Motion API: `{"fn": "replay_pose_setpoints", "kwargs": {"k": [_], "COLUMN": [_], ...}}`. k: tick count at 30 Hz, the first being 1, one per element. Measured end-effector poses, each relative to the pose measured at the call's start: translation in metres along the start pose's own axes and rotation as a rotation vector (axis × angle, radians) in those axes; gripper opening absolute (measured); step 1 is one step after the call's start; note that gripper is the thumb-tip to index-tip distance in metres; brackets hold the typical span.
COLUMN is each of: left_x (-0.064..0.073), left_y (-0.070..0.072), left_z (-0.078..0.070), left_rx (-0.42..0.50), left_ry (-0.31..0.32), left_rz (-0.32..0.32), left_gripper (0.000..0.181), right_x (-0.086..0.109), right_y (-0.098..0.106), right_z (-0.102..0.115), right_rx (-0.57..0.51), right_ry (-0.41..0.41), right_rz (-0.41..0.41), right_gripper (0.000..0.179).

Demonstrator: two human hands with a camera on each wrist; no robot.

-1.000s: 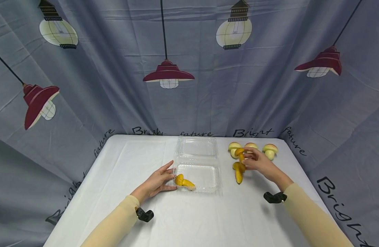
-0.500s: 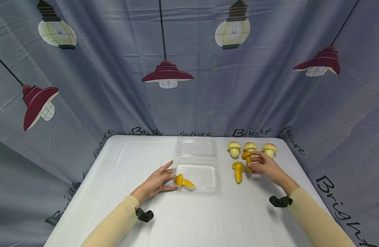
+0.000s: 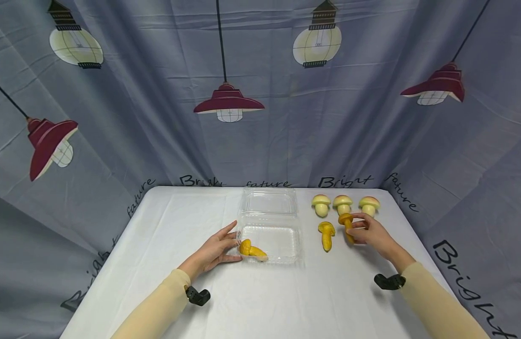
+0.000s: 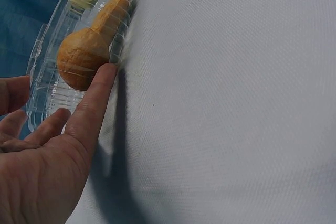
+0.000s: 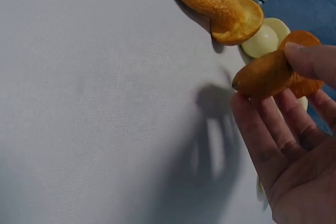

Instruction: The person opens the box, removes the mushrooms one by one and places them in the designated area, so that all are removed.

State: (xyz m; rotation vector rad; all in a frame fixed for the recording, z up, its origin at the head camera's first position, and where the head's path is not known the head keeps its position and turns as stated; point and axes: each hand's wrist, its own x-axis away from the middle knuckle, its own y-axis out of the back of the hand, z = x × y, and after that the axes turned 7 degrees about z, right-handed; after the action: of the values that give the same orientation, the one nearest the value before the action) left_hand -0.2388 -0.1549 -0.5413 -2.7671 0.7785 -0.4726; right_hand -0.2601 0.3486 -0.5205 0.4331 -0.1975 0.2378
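My right hand (image 3: 372,237) pinches a yellow-orange toy mushroom (image 5: 265,74) between thumb and fingers, its cap pointing away from me in the head view. Just left of it a second yellow mushroom (image 3: 326,235) lies on the table. My left hand (image 3: 215,249) rests with spread fingers against the left side of a clear plastic clamshell box (image 3: 281,260), whose lid (image 3: 271,201) is folded back. Inside the box, near its left front corner, lies another yellow mushroom (image 4: 86,56). One fingertip touches the box wall beside that mushroom in the left wrist view.
Three pale mushrooms with greenish-tan caps, the left one (image 3: 321,205), the middle one (image 3: 343,204) and the right one (image 3: 369,205), form a row at the back right. White cloth covers the table (image 3: 260,301). A grey-blue curtain (image 3: 269,141) hangs behind it.
My right hand has moved right and toward me with its yellow mushroom, away from the second yellow one and the pale row. My left hand has stayed at the box.
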Motion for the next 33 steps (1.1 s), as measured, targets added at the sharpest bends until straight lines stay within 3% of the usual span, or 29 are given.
{"fn": "replay_pose_setpoints", "kwargs": {"k": [10, 26, 33], "left_x": [0.001, 0.002, 0.002], "left_y": [0.0, -0.002, -0.003], "left_z": [0.0, 0.0, -0.001], "left_rx": [0.001, 0.003, 0.004], "left_ry": [0.002, -0.001, -0.001], "left_rz": [-0.01, -0.008, -0.006], "left_gripper": [0.071, 0.072, 0.072], "right_x": [0.001, 0.006, 0.005], "right_y": [-0.002, -0.011, -0.011], "right_z": [-0.006, -0.003, -0.005], "right_rx": [0.086, 0.151, 0.16], "right_ry": [-0.094, -0.151, -0.137], "right_rz": [-0.095, -0.122, -0.12], "right_gripper": [0.07, 0.071, 0.071]}}
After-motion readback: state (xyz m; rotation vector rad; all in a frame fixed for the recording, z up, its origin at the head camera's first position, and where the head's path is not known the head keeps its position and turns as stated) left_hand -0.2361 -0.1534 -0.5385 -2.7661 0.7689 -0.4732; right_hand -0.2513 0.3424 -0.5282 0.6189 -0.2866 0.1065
